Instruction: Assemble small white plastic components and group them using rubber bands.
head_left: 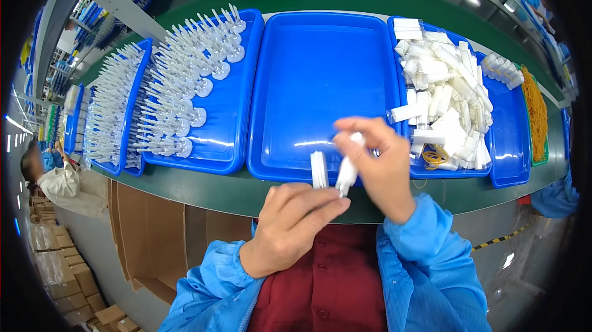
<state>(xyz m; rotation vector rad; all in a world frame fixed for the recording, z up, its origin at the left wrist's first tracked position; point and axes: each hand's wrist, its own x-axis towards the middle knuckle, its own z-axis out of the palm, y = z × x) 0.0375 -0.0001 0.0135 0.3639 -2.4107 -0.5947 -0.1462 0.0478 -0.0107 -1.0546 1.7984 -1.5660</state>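
My left hand (290, 224) and my right hand (381, 168) meet above the near edge of the green bench. Between them they hold small white plastic parts: my left hand's fingers pinch a short white ribbed piece (319, 170), and my right hand grips a slim white tube-shaped piece (347, 171) by its top. The two pieces are side by side, almost touching. Just beyond the hands lies a blue tray (320, 73) with nothing in it.
A blue tray (231, 128) at the left holds rows of clear plastic nozzle parts. At the right, a blue tray (509, 141) is piled with white plastic pieces (447, 94). Orange rubber bands (535, 113) lie at far right. Cardboard boxes sit on the floor lower left; another person (58, 178) sits at left.
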